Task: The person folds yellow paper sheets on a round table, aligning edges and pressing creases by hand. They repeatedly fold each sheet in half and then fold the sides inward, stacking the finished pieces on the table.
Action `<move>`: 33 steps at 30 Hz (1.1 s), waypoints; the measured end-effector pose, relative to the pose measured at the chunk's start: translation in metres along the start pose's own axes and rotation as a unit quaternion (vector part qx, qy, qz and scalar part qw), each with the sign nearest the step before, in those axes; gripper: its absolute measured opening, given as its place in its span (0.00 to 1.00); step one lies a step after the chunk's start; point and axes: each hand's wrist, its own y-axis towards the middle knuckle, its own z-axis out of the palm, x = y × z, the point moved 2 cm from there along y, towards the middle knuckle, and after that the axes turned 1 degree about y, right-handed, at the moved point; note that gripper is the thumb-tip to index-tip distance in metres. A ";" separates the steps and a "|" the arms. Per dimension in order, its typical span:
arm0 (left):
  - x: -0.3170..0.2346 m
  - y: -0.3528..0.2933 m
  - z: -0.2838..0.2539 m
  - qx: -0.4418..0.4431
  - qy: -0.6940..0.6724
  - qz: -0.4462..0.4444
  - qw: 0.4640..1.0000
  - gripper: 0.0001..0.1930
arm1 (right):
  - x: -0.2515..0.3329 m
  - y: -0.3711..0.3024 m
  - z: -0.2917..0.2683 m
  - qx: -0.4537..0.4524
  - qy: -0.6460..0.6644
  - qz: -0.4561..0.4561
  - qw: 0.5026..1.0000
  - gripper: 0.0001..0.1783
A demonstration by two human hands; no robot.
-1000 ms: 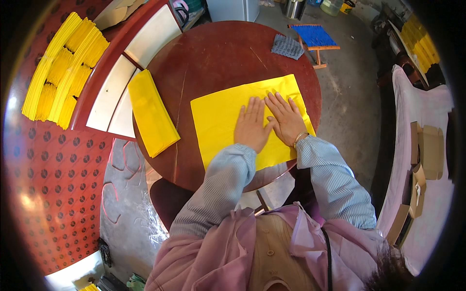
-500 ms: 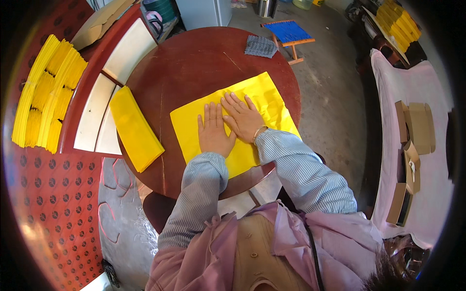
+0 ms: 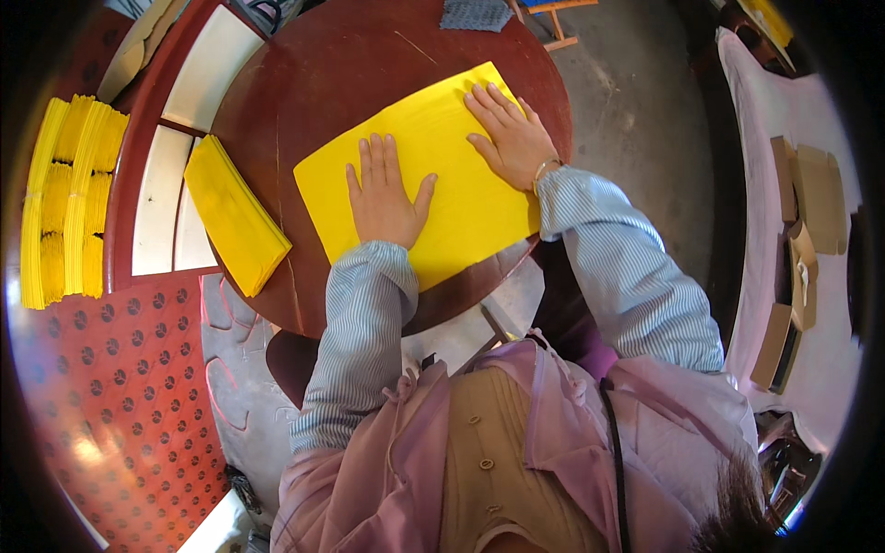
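A bright yellow sheet, of paper or cloth, lies flat on a round dark red table. My left hand rests palm down on its left half, fingers stretched out and thumb apart. Toward the sheet's right edge my right hand lies flat as well, with a bracelet at its wrist. Neither hand grips anything. At the table's left edge sits a folded stack of yellow sheets, apart from my hands.
A grey textured cloth lies at the table's far edge, by a wooden folding stool. Bundled yellow stacks stand at far left beside a red-framed white panel. Open cardboard boxes rest on a pale pink cover at right.
My hands have spread apart: the right has slid outward to the sheet's right side, the left stays on its left half. Wrinkles at the right have flattened. The whole view has shifted.
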 end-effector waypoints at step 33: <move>0.019 0.002 0.005 0.009 -0.005 0.073 0.997 0.41 | -0.052 -0.047 -0.032 -0.034 0.503 0.232 0.832 0.21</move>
